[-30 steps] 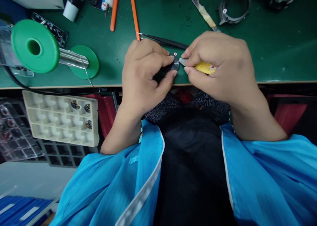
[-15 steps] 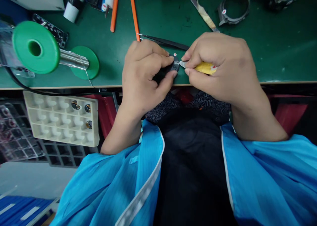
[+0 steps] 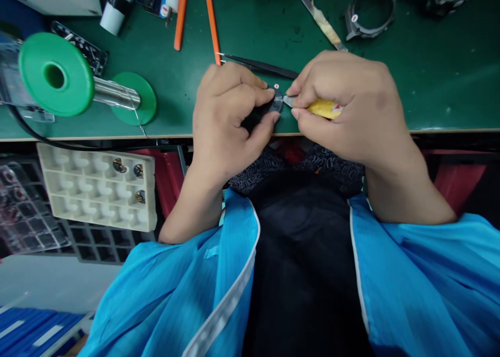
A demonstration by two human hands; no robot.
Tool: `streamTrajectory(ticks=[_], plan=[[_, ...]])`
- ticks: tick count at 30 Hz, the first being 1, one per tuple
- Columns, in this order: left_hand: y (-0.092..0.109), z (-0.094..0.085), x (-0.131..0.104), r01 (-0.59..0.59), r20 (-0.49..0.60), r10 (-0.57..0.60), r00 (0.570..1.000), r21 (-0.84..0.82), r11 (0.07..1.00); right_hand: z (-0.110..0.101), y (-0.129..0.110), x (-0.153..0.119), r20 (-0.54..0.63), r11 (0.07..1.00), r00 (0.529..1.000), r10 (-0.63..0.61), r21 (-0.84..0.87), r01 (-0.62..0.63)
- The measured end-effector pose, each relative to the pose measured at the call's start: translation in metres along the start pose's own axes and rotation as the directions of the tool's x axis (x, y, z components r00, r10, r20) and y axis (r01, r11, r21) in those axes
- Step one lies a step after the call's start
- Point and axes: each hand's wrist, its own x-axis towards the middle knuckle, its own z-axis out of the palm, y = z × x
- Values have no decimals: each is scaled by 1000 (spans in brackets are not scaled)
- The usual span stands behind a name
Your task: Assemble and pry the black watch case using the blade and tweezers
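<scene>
Between the thumb and fingers of my left hand is a small dark round watch part, held just above the front edge of the bench. A white sticker with a red mark shows at its top, and my fingers hide much of the rest. My right hand pinches a short blade with a yellow wrapped handle. The blade's tip is at the right rim of the part; whether it touches cannot be seen clearly. Black tweezers lie on the bench just behind both hands.
On the green bench are a watch case, a second tape-wrapped blade, orange sticks and a solder spool. Below the bench edge at left, a cream compartment tray holds several small round parts.
</scene>
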Motion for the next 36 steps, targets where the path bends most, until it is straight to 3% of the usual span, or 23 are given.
streamTrajectory(ticks=[8,25,30,36], plan=[[2,0,1,-86,-45,93,995,137,987,0,1,1,-48,997,999,-23,67,26],[0,-5,-2,-30,43,30,999,-5,1000,3,4,-2,-64,995,998,-26,94,32],[0,-8,-3,-81,53,81,995,0,997,4,4,-2,-98,992,994,-57,109,68],[2,-7,-3,-79,15,78,997,45,996,-1,2,-4,-24,989,1000,-11,150,14]])
